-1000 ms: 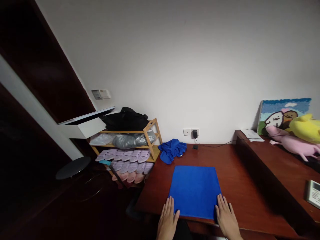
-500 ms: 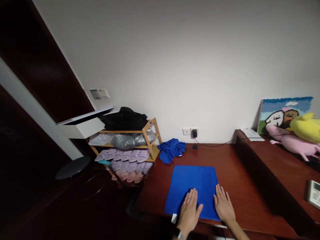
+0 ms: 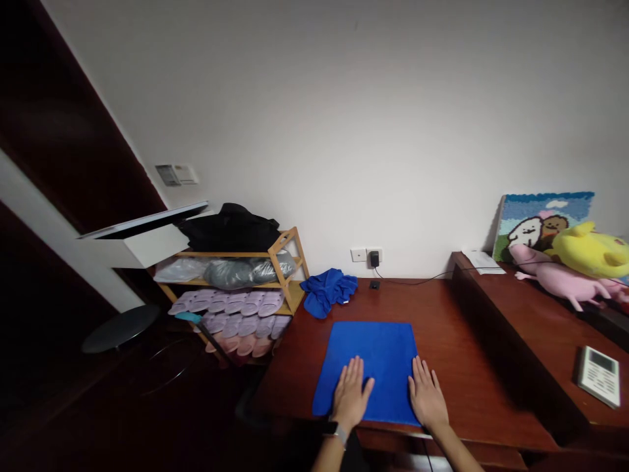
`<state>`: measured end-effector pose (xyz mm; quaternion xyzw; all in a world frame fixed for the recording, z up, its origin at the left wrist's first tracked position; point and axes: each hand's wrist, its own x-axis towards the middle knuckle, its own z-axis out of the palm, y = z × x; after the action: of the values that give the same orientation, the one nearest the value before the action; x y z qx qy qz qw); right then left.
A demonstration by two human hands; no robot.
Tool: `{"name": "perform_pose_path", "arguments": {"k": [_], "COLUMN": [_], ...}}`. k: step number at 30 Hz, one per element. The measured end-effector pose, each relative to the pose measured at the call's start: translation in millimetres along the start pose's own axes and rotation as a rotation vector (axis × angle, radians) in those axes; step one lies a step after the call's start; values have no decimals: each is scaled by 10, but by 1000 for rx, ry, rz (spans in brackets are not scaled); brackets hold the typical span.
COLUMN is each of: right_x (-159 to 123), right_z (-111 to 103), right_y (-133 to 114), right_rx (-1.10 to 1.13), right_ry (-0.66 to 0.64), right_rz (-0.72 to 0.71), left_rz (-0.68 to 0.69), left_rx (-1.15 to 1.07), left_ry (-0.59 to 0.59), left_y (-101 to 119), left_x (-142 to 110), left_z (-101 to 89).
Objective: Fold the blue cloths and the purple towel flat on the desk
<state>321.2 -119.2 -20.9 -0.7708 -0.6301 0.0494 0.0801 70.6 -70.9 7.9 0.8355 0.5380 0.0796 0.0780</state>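
Observation:
A blue cloth point(image 3: 376, 354), roughly square, lies spread on the brown desk point(image 3: 459, 380) near its front edge. My left hand point(image 3: 351, 396), with a watch at the wrist, rests flat on the cloth's left front part, fingers stretched out and thumb apart. Along the cloth's right edge lies my right hand point(image 3: 426, 396), also flat, partly on the cloth and partly over the wood. Neither hand grips anything. A second blue cloth point(image 3: 328, 292), crumpled in a heap, sits at the desk's back left corner.
Left of the desk stands a wooden rack point(image 3: 289, 275) with slippers point(image 3: 246, 301) and a black bag point(image 3: 230, 229). On the raised right ledge are plush toys point(image 3: 555, 275), a picture point(image 3: 545, 216) and a calculator-like device point(image 3: 599, 375). A plugged-in adapter point(image 3: 374, 259) trails a cable.
The view has shifted slightly, so everything appears further left. My left hand has moved a little leftward over the cloth; the right stays at the right edge. A white tag by the front-left corner no longer shows.

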Motion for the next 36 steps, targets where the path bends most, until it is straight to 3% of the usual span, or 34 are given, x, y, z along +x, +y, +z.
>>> {"name": "perform_pose_path", "arguments": {"k": [3, 6, 10, 16, 22, 25, 28, 33, 36], "right_x": [1, -4, 67, 421, 560, 561, 569, 571, 560], "right_z": [50, 102, 62, -166, -42, 12, -2, -43, -60], "right_y": [11, 21, -11, -119, -96, -82, -83, -75, -69], "right_rx": [15, 26, 6, 35, 8, 32, 51, 32, 6], "right_ry": [14, 38, 10, -46, -62, -54, -55, -89, -96], "right_rz": [12, 10, 29, 22, 15, 11, 16, 8, -18], "left_rz": [-139, -129, -112, -129, -158, -178, -98, 174, 204], "left_rx": [57, 70, 75, 67, 49, 77, 55, -64, -91], "left_ry": [29, 68, 103, 73, -2, 75, 142, 113, 68], "left_y": [-531, -810, -843, -808, -823, -604, -113, 789, 942], "left_x": [-107, -180, -193, -201, -150, 45, 340, 752, 844], "left_z": [-123, -124, -47, -64, -222, -312, -280, 65, 270]}}
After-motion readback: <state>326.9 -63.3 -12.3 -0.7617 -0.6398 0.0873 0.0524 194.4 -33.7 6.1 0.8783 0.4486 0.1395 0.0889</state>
